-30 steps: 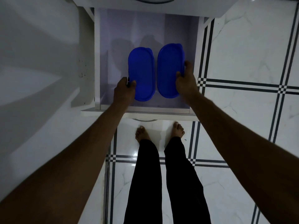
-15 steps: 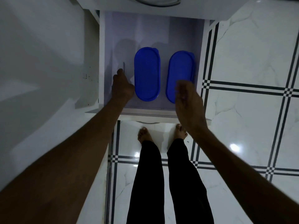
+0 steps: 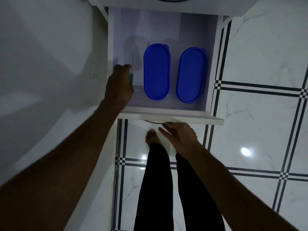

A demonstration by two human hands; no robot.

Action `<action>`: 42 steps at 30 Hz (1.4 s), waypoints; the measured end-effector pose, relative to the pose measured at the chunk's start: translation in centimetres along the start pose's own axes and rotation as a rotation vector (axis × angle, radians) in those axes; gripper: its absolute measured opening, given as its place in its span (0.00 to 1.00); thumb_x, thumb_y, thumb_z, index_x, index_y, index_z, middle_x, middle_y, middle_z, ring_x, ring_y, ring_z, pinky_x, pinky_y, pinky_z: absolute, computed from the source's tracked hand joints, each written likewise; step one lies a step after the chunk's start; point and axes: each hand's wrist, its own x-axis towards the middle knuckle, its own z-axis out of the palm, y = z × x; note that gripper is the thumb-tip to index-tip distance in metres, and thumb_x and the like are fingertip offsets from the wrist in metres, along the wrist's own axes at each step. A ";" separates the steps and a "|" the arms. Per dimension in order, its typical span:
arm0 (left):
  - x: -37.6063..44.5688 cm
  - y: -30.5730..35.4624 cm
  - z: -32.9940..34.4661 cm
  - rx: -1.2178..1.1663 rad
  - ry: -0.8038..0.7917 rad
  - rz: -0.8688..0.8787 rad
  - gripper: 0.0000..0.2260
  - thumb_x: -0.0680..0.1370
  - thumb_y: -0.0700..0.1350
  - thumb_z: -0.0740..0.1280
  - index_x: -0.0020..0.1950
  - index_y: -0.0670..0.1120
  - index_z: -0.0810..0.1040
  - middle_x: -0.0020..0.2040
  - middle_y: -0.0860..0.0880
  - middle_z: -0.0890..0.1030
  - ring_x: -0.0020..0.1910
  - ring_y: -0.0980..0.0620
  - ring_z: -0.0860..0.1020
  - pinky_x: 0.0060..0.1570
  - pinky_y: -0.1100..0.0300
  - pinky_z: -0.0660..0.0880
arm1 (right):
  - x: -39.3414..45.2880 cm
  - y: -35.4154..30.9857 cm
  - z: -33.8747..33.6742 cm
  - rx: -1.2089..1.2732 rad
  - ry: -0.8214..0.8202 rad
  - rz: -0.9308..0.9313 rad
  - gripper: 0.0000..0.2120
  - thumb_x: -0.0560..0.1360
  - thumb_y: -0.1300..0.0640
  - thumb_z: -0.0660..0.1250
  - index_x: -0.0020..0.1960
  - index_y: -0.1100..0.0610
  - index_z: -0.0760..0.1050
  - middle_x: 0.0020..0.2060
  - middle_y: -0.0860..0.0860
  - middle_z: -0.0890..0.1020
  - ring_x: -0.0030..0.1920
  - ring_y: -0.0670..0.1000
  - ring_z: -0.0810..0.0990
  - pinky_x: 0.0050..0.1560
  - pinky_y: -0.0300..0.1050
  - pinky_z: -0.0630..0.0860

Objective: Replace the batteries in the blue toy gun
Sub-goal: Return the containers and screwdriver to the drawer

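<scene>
**Screwdriver at hand, toy gun nowhere in shot**

Head view, the only one: a person stands barefoot on a white tiled floor [image 3: 260,52] w/ dark grid lines, looking straight down into an open white drawer [image 3: 170,115] pulled out over their feet. The left hand [image 3: 119,85] sits at the drawer's left side, by the green handle of a screwdriver [image 3: 131,70] whose thin metal shaft points away from the person. Whether the fingers are curled round the handle or just resting beside it can't be told; the hand covers most of it. The tool lies parallel to the boxes, near the left wall, prob. so it's easy to reach from the front edge.

Two blue oval boxes [image 3: 157,71] [image 3: 191,75], lids on, lie side by side in the drawer, close but apart, long sides running front to back.

The right hand [image 3: 179,135] hovers below the drawer front, palm half up, fingers loosely spread, holding nothing. It's just under the curved pull, a sensible spot for pushing the drawer shut or steadying it.

The blue toy gun isn't visible, nor are any batteries. Judgement: this moment concerns the tool, w/ the swap itself either not begun or already finished; the shot doesn't settle which.
</scene>
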 end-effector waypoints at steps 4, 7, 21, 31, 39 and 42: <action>-4.5 1.2 -2.6 -0.336 0.148 0.082 0.11 0.78 0.39 0.65 0.59 0.40 0.79 0.55 0.44 0.81 0.51 0.48 0.81 0.52 0.52 0.80 | 1.7 -1.2 0.4 0.018 -0.074 -0.061 0.11 0.76 0.76 0.57 0.44 0.65 0.74 0.38 0.59 0.76 0.44 0.56 0.79 0.64 0.57 0.76; -7.1 1.8 -4.0 -0.580 0.065 -0.029 0.08 0.79 0.41 0.64 0.52 0.41 0.81 0.45 0.47 0.83 0.41 0.52 0.82 0.40 0.58 0.81 | 2.4 -3.2 1.9 -0.041 -0.114 -0.116 0.11 0.77 0.76 0.56 0.45 0.64 0.73 0.36 0.57 0.78 0.42 0.55 0.80 0.58 0.54 0.79; 3.2 5.0 -4.5 -1.435 -0.148 -0.660 0.17 0.78 0.30 0.62 0.66 0.38 0.71 0.50 0.47 0.78 0.49 0.53 0.79 0.53 0.62 0.76 | 3.9 -13.4 8.5 -0.056 -0.175 -0.324 0.16 0.76 0.73 0.61 0.62 0.62 0.71 0.53 0.58 0.78 0.59 0.58 0.78 0.63 0.55 0.78; 7.9 6.6 -5.5 -1.492 -0.082 -0.570 0.30 0.77 0.25 0.57 0.77 0.42 0.59 0.74 0.46 0.67 0.71 0.49 0.69 0.57 0.63 0.75 | 4.0 -17.0 10.3 -0.066 -0.230 -0.440 0.39 0.78 0.75 0.58 0.81 0.50 0.49 0.75 0.61 0.66 0.68 0.58 0.74 0.65 0.56 0.76; 9.6 7.0 -6.2 -1.416 -0.101 -0.457 0.30 0.77 0.24 0.56 0.77 0.44 0.58 0.76 0.47 0.64 0.73 0.50 0.66 0.64 0.60 0.71 | 3.9 -18.2 11.1 -0.154 -0.219 -0.510 0.42 0.77 0.76 0.59 0.80 0.46 0.50 0.74 0.61 0.65 0.55 0.54 0.81 0.63 0.54 0.77; 9.7 7.4 -6.5 -1.421 -0.110 -0.442 0.26 0.78 0.24 0.56 0.72 0.45 0.66 0.74 0.47 0.67 0.73 0.50 0.67 0.63 0.59 0.72 | 3.6 -18.6 11.5 -0.214 -0.187 -0.524 0.41 0.77 0.76 0.59 0.80 0.47 0.51 0.66 0.58 0.72 0.53 0.53 0.81 0.62 0.53 0.78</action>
